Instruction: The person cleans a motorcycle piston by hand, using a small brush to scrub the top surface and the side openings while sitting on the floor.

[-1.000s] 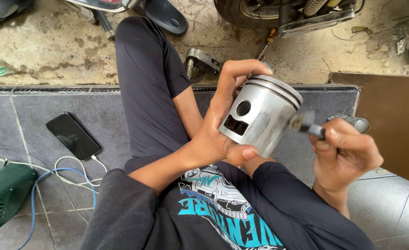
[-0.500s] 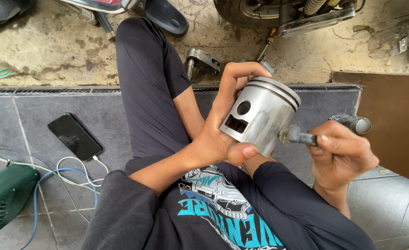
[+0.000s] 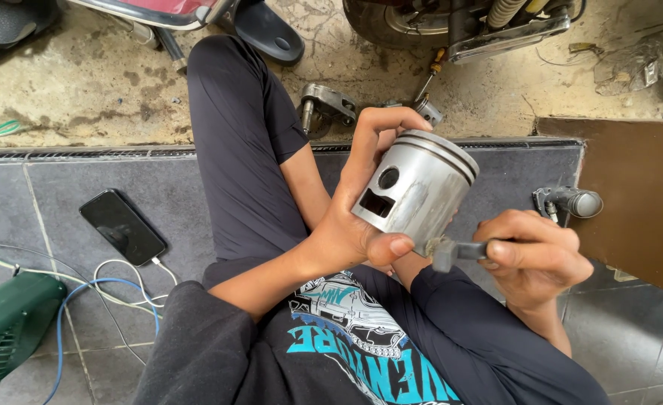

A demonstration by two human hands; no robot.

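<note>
Basically my left hand was clamped round the piston, right hand shut on a small grey tool at its skirt. Best w/ piston held steady, light strokes.

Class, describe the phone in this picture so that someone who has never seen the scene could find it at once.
Start at the grey tiled floor on the left of the seated person's dark trouser leg. There, between the leg and the green plastic object in the lower left corner, lies the phone, flat and screen up. It is the only black, glossy rectangle there, with a white cable plugged into its lower end.
</note>
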